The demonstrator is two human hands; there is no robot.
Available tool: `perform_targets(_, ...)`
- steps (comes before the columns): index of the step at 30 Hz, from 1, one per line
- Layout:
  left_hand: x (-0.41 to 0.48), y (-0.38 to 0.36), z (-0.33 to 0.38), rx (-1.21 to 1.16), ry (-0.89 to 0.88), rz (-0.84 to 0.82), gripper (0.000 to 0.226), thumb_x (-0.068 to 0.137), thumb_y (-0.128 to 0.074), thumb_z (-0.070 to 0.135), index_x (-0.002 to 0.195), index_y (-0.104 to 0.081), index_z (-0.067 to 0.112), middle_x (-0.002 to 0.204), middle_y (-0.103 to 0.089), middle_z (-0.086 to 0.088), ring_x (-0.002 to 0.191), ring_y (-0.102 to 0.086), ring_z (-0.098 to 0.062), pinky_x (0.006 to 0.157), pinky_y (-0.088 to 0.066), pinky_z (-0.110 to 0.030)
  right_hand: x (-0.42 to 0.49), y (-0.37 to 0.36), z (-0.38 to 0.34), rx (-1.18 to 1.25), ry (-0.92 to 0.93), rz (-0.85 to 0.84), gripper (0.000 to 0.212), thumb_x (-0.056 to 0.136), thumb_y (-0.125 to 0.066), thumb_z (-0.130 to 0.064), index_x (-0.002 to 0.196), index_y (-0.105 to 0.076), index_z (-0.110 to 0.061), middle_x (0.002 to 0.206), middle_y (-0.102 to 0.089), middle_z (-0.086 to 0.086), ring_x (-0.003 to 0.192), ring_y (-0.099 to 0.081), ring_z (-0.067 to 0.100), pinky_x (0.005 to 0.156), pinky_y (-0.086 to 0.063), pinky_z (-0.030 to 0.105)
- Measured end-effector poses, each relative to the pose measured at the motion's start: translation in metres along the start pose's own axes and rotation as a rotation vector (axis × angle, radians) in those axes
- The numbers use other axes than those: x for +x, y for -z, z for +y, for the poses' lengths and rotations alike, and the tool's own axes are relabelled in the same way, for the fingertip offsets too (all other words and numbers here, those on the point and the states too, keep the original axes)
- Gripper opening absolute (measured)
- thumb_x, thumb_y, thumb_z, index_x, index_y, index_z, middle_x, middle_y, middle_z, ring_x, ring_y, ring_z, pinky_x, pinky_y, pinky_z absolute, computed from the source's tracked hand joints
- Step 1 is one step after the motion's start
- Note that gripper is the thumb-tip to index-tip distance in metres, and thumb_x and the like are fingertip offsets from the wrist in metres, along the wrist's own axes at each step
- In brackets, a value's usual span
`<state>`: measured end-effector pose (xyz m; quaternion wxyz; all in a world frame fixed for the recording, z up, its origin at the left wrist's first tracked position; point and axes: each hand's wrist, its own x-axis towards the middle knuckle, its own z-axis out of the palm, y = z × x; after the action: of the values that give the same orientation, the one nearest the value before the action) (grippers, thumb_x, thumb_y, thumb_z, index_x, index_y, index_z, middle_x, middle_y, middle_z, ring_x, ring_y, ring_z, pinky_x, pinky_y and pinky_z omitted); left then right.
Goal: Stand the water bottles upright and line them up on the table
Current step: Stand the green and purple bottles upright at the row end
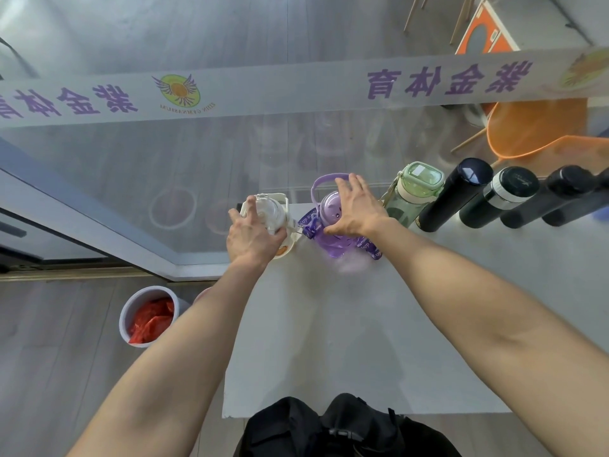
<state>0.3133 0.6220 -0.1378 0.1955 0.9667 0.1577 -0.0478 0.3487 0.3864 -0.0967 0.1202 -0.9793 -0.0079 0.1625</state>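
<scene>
Left fingers [250,209] wrapped around white bottle [273,214], right fingers [352,189] spread over purple bottle [333,225] lid, both bottles upright, contents unclear

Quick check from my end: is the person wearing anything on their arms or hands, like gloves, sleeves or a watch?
No. Both forearms are bare right up to the frame edge, with no sleeve in view. The left hand and right hand have no gloves, and no watch, band or ring shows on the sides facing the camera.
</scene>
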Motion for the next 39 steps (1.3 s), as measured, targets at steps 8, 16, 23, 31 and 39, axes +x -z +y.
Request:
perform_targets(8,0.001,0.001,0.002,0.000,0.003,-0.012,0.100,0.080,-0.077,0.064,0.158,-0.023,0.034,0.130,-0.040,-0.014,0.100,-0.067,-0.043,0.087,-0.057,-0.048,-0.004,0.001,-0.005,-0.036,-0.018,0.009,0.140,0.071,-0.087,-0.071,0.172,-0.008,-0.013,0.179,-0.002,0.019,0.167,0.003,0.034,0.133,-0.011,0.045)
perform_targets(16,0.006,0.004,-0.004,-0.034,-0.040,-0.037,0.098,0.083,-0.076,0.064,0.161,-0.024,0.036,0.129,-0.040,-0.013,0.104,-0.066,-0.045,0.093,-0.057,-0.049,-0.004,0.002,-0.006,-0.033,-0.026,-0.004,0.145,0.070,-0.085,-0.077,0.172,-0.005,-0.012,0.179,-0.003,0.020,0.167,-0.001,0.036,0.133,-0.015,0.045)
perform_targets(23,0.005,0.007,-0.003,0.035,-0.001,-0.097,0.126,0.074,-0.080,0.068,0.170,-0.004,0.040,0.147,-0.038,-0.007,0.125,-0.061,-0.037,0.102,-0.056,-0.050,-0.024,0.002,0.003,0.027,0.079,0.045,0.124,0.072,-0.091,-0.051,0.169,-0.021,-0.020,0.165,-0.033,0.015,0.152,-0.037,0.038,0.117,-0.043,0.049)
perform_targets(31,-0.002,0.017,-0.003,-0.003,-0.043,-0.130,0.117,0.082,-0.081,0.043,0.171,-0.005,0.037,0.157,-0.032,-0.006,0.131,-0.057,-0.038,0.105,-0.054,-0.052,-0.029,0.005,0.005,0.050,0.098,0.076,0.100,0.075,-0.093,-0.041,0.157,-0.038,-0.024,0.136,-0.054,0.013,0.124,-0.062,0.037,0.095,-0.054,0.044)
perform_targets(39,-0.007,0.021,-0.008,-0.049,-0.067,-0.166,0.113,0.085,-0.074,0.025,0.172,-0.004,0.040,0.169,-0.021,0.003,0.131,-0.059,-0.038,0.103,-0.054,-0.046,-0.024,0.003,-0.003,0.028,0.065,0.140,0.096,0.073,-0.093,-0.052,0.149,-0.044,-0.019,0.134,-0.056,0.017,0.118,-0.065,0.039,0.088,-0.055,0.041)
